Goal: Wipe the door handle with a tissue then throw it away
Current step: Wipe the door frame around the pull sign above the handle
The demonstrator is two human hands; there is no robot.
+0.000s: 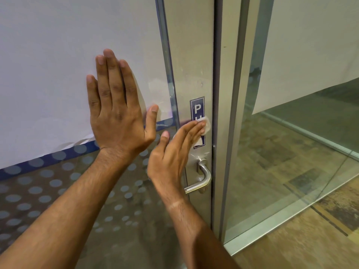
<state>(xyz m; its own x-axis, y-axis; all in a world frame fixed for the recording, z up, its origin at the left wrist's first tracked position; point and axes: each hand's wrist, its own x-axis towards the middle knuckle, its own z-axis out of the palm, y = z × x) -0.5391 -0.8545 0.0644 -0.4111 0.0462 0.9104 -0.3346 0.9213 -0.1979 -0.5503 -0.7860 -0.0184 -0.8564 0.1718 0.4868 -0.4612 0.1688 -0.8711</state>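
Note:
A brushed-steel lever door handle sticks out from the door's metal frame, low at centre right. My right hand is just above it, fingers stretched flat and pressing a small white tissue against the frame over a blue PUSH sticker. The tissue shows only past my fingertips; the rest is hidden under them. My left hand lies flat and open on the glass door panel, fingers pointing up, holding nothing.
The glass door is covered with white paper above and a dotted frosted film below. A fixed glass panel stands to the right of the door frame. Behind the glass runs a patterned floor.

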